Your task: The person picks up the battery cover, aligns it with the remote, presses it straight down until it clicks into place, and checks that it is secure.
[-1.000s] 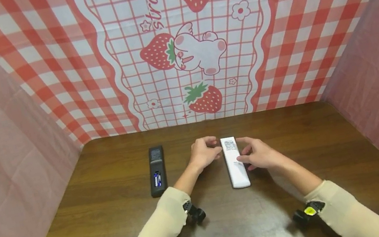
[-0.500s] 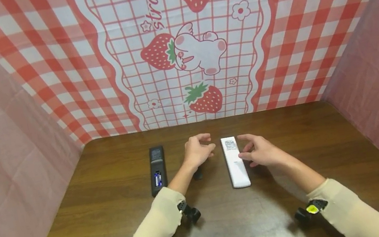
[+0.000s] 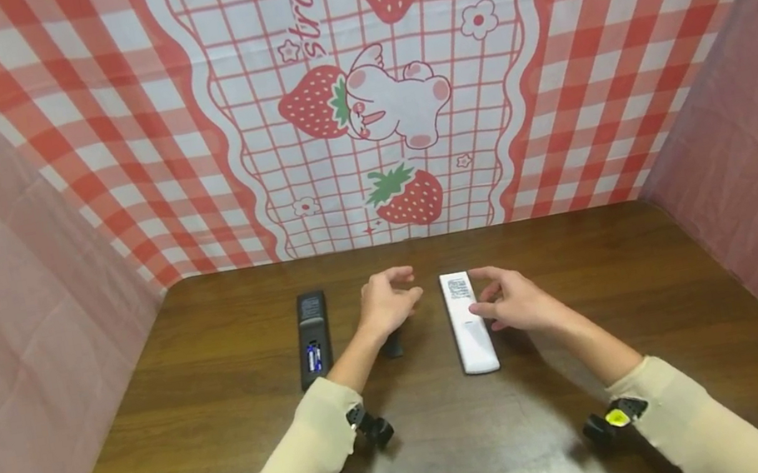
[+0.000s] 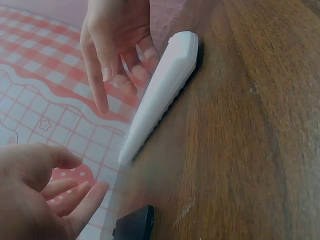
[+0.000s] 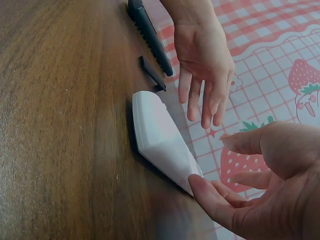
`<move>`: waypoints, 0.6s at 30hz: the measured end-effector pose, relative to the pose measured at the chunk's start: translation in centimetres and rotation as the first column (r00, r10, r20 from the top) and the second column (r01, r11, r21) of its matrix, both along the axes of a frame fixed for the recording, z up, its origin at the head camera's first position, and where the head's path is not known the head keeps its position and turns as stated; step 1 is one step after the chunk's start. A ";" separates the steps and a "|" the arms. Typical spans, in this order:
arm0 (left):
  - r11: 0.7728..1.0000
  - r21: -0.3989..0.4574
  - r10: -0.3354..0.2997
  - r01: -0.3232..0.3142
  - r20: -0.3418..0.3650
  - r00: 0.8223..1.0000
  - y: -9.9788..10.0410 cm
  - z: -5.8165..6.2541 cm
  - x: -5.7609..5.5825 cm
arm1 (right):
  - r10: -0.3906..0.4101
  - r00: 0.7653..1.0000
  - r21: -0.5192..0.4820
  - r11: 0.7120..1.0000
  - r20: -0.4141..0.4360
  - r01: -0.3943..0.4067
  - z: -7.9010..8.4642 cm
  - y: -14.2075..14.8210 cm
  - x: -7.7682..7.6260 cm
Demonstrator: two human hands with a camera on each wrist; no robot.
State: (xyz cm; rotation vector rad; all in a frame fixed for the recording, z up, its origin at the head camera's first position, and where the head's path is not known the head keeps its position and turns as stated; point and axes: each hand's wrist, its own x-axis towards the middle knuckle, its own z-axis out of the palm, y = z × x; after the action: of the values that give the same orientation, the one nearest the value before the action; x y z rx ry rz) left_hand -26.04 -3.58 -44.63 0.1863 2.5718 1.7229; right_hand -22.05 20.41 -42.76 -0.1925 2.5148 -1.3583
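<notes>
A white remote control (image 3: 471, 338) lies face down on the table, its printed label at the far end. My right hand (image 3: 522, 302) is at its right side, thumb and fingers spread apart along the edge. In the right wrist view a fingertip overlaps the far end of the white remote (image 5: 162, 137); whether it touches is unclear. My left hand (image 3: 385, 305) hovers left of it with loosely bent fingers, holding nothing. Partly hidden under that hand lies a small black battery cover (image 3: 393, 345). Further left, a black remote control (image 3: 314, 328) lies face down, two blue batteries (image 3: 314, 357) showing in its uncovered compartment.
The brown wooden table (image 3: 449, 461) meets a red-and-white checked strawberry cloth (image 3: 393, 99) at its back edge. Pink cloth walls (image 3: 1, 295) stand at both sides. Wrist cameras (image 3: 375, 427) are strapped to both sleeves.
My left hand has drawn away leftward from the white remote, and the black battery cover has come into sight beneath it. The right hand has barely shifted beside the white remote.
</notes>
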 end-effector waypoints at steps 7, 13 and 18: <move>0.999 -0.032 0.020 -0.021 -0.051 0.999 -0.9 0.0 0.2 | 0.004 1.000 0.002 1.000 -0.015 -0.004 0.0 -0.4 0.0; 0.998 -0.053 0.011 -0.017 -0.115 0.993 -2.3 -2.4 -1.7 | 0.014 0.999 0.009 1.000 -0.048 -0.014 -0.1 -0.7 0.1; 0.987 -0.149 0.031 -0.060 -0.194 0.980 -3.2 -6.3 -4.7 | 0.031 0.997 0.001 1.000 -0.073 -0.031 -0.2 -1.0 0.1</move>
State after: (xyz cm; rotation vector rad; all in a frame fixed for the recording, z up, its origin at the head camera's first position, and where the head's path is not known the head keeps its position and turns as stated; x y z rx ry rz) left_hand -30.73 -6.75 -50.89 0.3037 2.8543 1.5815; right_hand -21.98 19.44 -42.97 -0.2853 2.5593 -1.3632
